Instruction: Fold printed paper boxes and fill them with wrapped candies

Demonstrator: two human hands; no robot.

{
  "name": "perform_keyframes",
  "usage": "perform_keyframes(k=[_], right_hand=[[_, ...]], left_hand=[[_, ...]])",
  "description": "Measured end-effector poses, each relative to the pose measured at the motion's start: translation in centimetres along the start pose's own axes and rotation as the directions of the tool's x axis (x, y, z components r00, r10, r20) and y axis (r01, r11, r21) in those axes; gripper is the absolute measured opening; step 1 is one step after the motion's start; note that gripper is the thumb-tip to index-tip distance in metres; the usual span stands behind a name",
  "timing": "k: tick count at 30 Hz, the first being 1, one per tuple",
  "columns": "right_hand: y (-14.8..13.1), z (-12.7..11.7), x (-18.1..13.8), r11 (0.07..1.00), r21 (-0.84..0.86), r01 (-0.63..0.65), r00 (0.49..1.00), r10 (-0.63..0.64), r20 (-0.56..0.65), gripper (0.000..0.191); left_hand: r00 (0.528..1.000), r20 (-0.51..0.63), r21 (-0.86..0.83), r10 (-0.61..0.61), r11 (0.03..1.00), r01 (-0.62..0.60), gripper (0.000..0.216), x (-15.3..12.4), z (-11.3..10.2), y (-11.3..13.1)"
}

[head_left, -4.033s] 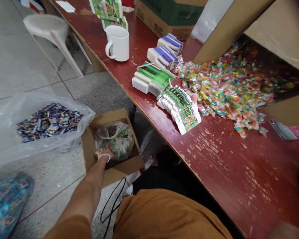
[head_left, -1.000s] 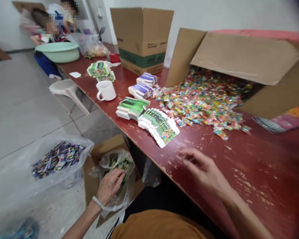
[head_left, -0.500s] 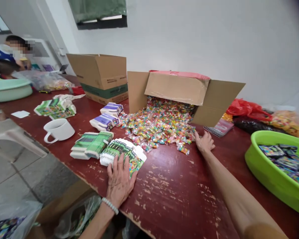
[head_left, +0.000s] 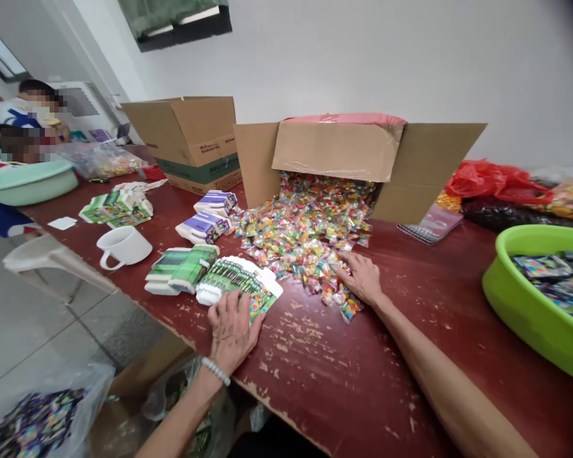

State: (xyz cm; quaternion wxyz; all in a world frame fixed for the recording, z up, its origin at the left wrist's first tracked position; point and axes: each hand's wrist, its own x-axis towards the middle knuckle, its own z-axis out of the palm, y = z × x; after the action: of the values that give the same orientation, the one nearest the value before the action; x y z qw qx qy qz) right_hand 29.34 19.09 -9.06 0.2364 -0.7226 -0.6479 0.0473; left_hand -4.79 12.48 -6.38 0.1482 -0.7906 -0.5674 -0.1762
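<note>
My left hand (head_left: 232,327) lies with fingers apart on the near edge of a fanned stack of flat green printed cartons (head_left: 239,283). At the right edge of a heap of small clear-wrapped colourful candies (head_left: 305,235), my right hand (head_left: 363,278) rests with its fingers spread against the packets. The heap spills from a cardboard box (head_left: 334,152) lying on its side with its flaps out. Left of the fanned stack are bundles of green cartons (head_left: 181,268), and behind them sit purple carton bundles (head_left: 203,227).
A white mug (head_left: 127,247) stands near the table's left edge. On the right is a green basin (head_left: 510,286) of dark packets. Another cardboard box (head_left: 195,140) stands behind. Plastic bags of packets (head_left: 38,413) lie below the table. Two people (head_left: 28,117) are at the far left.
My right hand has moved left and nearer, sweeping candies at the heap's right edge inward. My left hand stays on the fanned cartons. The camera view has shifted slightly.
</note>
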Motion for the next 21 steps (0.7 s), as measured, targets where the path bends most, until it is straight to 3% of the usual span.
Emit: perform_keyframes(k=[5, 9, 12, 14, 15, 16, 18, 21], right_hand=[[-1.0, 0.0, -3.6, 0.995, 0.101, -0.016, 0.976, 0.038, -0.217, 0.054], [-2.3, -1.1, -5.8, 0.969, 0.225, -0.102, 0.879, 0.194, -0.435, 0.046], [-5.0, -2.0, -8.4, 0.965, 0.261, 0.038, 0.864, 0.099, -0.493, 0.038], [-7.8, -2.3, -10.3, 0.914, 0.345, 0.214, 0.888, -0.035, -0.459, 0.035], [-9.4, -2.4, -11.2, 0.866, 0.436, 0.244, 0.907, -0.046, -0.418, 0.035], [-11.1, -2.5, -11.8, 0.802, 0.557, 0.216, 0.941, -0.019, -0.339, 0.036], [-14.2, -2.6, -12.6, 0.590, 0.807, 0.012, 0.992, 0.093, -0.083, 0.042], [-17.1, -3.1, -12.7, 0.237, 0.949, -0.209, 0.978, 0.045, 0.204, 0.039]], left_hand=[[0.993, 0.060, -0.200, -0.098, 0.974, 0.108, 0.038, 0.5, -0.7, 0.4], [0.949, 0.108, -0.551, -0.296, 0.777, 0.305, 0.032, 1.4, -1.4, 0.5], [0.922, 0.130, -0.663, -0.365, 0.659, 0.355, 0.018, 1.6, -1.8, 0.2], [0.902, 0.174, -0.737, -0.396, 0.554, 0.386, 0.017, 1.4, -2.1, 0.3], [0.890, 0.205, -0.775, -0.407, 0.488, 0.402, 0.020, 1.2, -2.3, 0.4], [0.879, 0.241, -0.808, -0.412, 0.416, 0.417, 0.024, 0.9, -2.6, 0.6], [0.861, 0.320, -0.859, -0.395, 0.263, 0.440, 0.032, 0.1, -3.6, 1.3], [0.848, 0.426, -0.879, -0.317, 0.079, 0.471, 0.038, -1.3, -5.8, 2.5]])
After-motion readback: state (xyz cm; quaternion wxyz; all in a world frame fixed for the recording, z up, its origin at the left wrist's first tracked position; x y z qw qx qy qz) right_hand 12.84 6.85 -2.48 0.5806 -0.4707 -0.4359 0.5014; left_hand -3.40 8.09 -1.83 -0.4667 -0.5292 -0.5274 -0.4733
